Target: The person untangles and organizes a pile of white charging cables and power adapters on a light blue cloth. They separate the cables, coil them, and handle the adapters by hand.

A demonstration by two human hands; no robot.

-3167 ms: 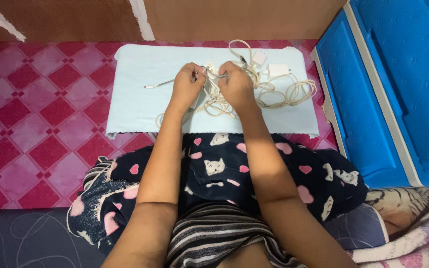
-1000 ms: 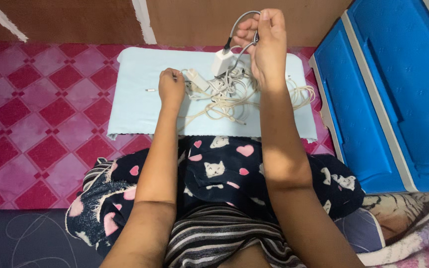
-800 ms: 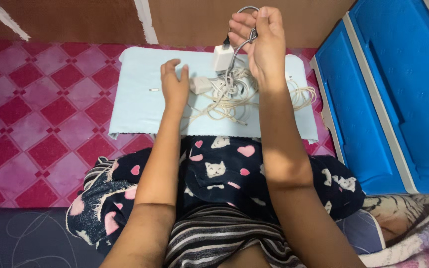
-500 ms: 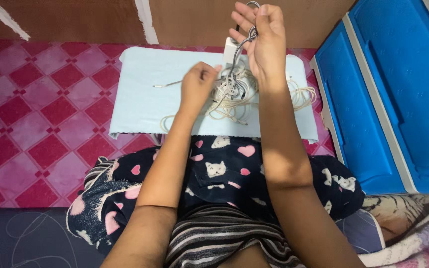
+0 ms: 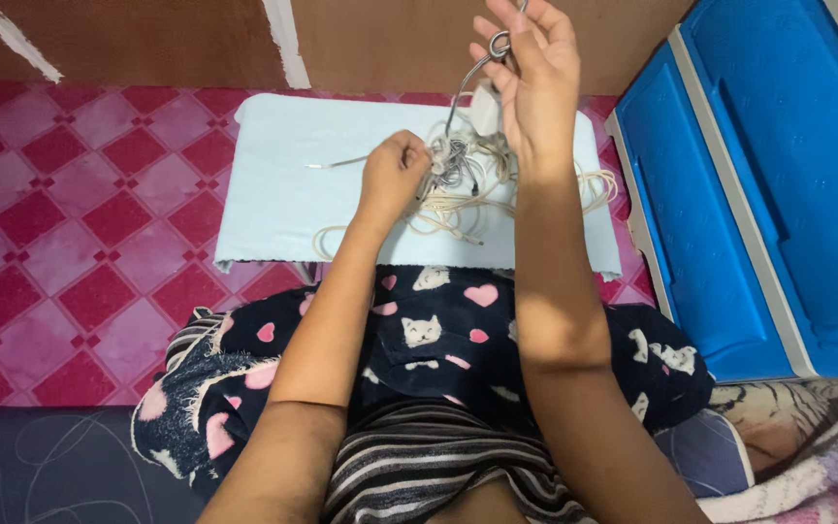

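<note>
A tangle of cream and grey cables (image 5: 458, 189) lies on a pale blue cloth (image 5: 283, 194) spread on the floor before my crossed legs. My right hand (image 5: 531, 68) is raised high near the top edge and pinches a grey cable (image 5: 467, 82) that hangs taut down to the tangle. A small white charger block (image 5: 485, 107) dangles beside that hand. My left hand (image 5: 395, 175) rests low on the cloth with its fingers closed on the knot of cables. One loose cable end (image 5: 337, 163) points left across the cloth.
Pink and red checked floor covering (image 5: 70, 223) lies to the left. A brown wall (image 5: 167, 39) with white stripes runs behind the cloth. A large blue plastic panel (image 5: 778, 175) stands at the right. A patterned blanket (image 5: 807, 456) sits at the lower right.
My right hand has lifted the grey cable higher, drawing the charger block up off the cloth. My left hand moved from the left side of the tangle onto the knot and closed on it.
</note>
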